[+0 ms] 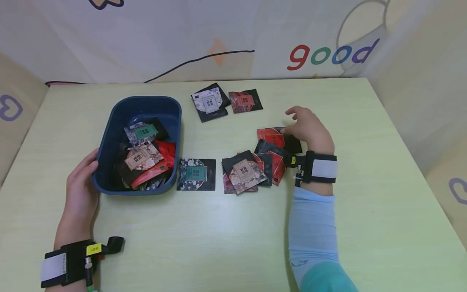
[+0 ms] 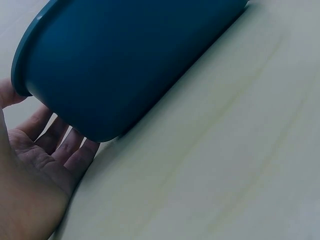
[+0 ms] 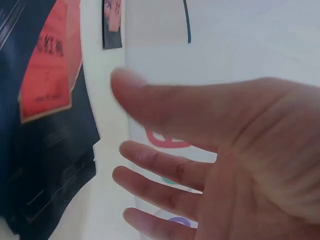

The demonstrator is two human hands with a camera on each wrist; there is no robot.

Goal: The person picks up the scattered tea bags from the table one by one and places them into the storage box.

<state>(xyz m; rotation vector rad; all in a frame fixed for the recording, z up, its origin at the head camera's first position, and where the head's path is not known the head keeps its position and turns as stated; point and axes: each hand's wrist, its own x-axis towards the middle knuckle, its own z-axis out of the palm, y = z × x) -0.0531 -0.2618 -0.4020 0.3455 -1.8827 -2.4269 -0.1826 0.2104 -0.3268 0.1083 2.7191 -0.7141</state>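
Note:
My left hand rests at the near left corner of a dark blue plastic bin. In the left wrist view the thumb touches beneath the rim and the extended fingers lie along the outer wall. Inside the bin is a jumble of small flat sachets. On the right, my right hand hovers at a black-and-red sachet, its thumb overlapping that sachet's upper edge in the head view. The right wrist view shows thumb and fingers spread apart, nothing between them.
Several overlapping sachets form a pile at mid table. A green-labelled sachet lies alone beside the bin. Further back lie white-patterned sachets and a dark red one. A printed curtain borders the table's back.

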